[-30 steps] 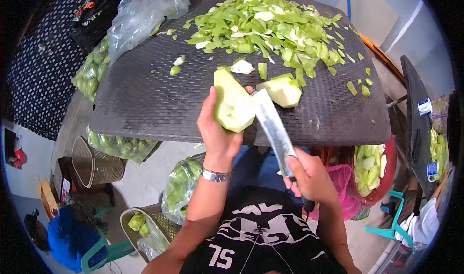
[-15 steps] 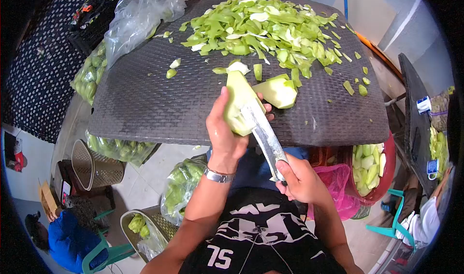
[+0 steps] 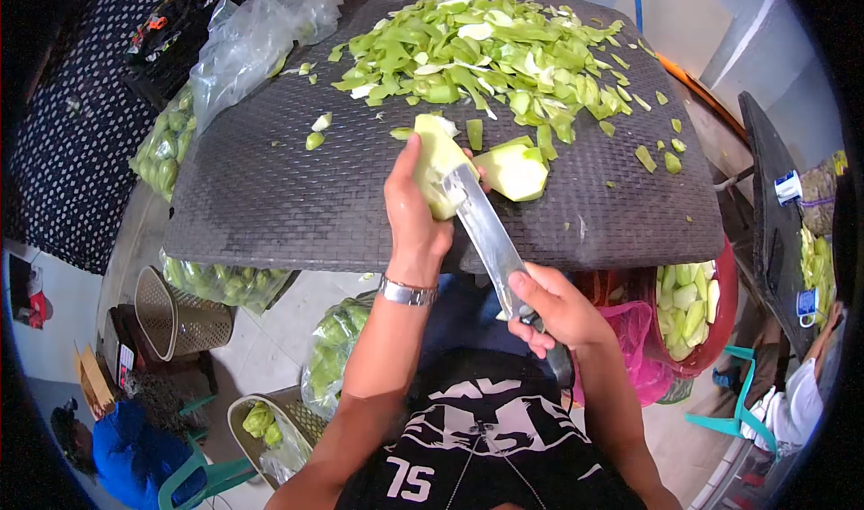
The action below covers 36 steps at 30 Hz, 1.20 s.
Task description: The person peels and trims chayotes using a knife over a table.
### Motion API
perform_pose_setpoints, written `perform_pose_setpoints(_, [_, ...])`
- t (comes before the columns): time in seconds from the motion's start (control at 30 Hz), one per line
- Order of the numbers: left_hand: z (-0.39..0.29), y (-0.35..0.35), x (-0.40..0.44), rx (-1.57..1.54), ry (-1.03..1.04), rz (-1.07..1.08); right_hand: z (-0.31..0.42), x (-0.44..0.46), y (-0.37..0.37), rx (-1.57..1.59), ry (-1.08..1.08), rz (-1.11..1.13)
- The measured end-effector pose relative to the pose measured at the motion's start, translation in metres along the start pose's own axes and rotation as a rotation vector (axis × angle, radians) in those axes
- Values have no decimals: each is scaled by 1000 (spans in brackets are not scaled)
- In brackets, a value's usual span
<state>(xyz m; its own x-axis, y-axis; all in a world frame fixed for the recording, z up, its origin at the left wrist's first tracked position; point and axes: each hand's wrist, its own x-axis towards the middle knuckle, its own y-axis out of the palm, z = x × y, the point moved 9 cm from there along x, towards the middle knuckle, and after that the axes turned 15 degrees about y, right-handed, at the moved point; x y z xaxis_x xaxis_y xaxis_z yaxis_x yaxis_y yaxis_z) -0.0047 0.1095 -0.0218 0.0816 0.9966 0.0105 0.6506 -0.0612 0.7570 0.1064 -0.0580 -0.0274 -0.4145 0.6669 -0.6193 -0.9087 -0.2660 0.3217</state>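
Observation:
My left hand (image 3: 416,195) is wrapped round a peeled pale-green chayote (image 3: 432,154) just above the near edge of the dark woven-top table (image 3: 270,195). In my right hand (image 3: 560,310) is a knife (image 3: 490,231), gripped by its dark handle, its wide blade slanting up and left. The blade's tip end touches the chayote's lower right side. Another pale peeled chayote (image 3: 515,171) lies on the table just right of my left fingers, partly covered by a strip of peel.
A heap of green peelings (image 3: 486,51) covers the table's far side. A red tub (image 3: 715,330) of peeled chayotes stands below right. Bags of chayotes (image 3: 337,357) and a woven bin (image 3: 180,312) stand on the floor at left. Other people sit at both sides.
The knife has turned, so its blade face now shows smooth and its handle has come into view. My left hand has tilted the chayote, which looks shorter now.

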Motion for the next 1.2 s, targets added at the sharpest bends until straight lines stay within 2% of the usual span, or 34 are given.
perform_pose_setpoints(0.03, [0, 0, 7, 4, 9, 12, 5, 0, -2, 27, 23, -10])
perform_pose_setpoints(0.13, [-9, 4, 16, -43, 9, -30, 20, 1, -15, -249, -15, -333])
perform_pose_setpoints(0.17, [-15, 7, 16, -75, 26, -55, 46, -17, -11, -649, -390, -695])
perform_pose_setpoints(0.2, [-19, 7, 15, -107, 37, -84, 57, -32, -2, -809, -410, -869])
perform_pose_setpoints(0.27, [-23, 9, 14, -176, 27, -105, 59, -43, 10, -991, -537, -1021])
perform_pose_setpoints(0.47, [-31, 7, 4, -160, 83, -197, 51, -42, 18, -1166, -421, -1038])
perform_pose_setpoints(0.57, [-33, 6, 4, -128, 123, -151, 48, -40, 18, -1178, -369, -1040])
perform_pose_setpoints(0.77, [-35, 7, -9, -86, 199, -205, 45, -27, 16, -1222, -274, -931])
perform_pose_setpoints(0.87, [-42, -4, 1, -102, 250, -225, 38, -24, 13, -1225, -233, -976])
perform_pose_setpoints(1.0, [-47, 5, -1, -40, 285, -197, 39, -25, 13, -1189, -274, -1028])
perform_pose_setpoints(1.07, [-45, 6, -2, -85, 278, -260, 52, -26, 11, -1159, -341, -1076])
perform_pose_setpoints(1.17, [-40, -1, 1, -108, 292, -284, 58, -24, 7, -1246, -286, -1056])
perform_pose_setpoints(1.2, [-40, -2, 2, -142, 303, -275, 58, -23, 0, -1049, -291, -951])
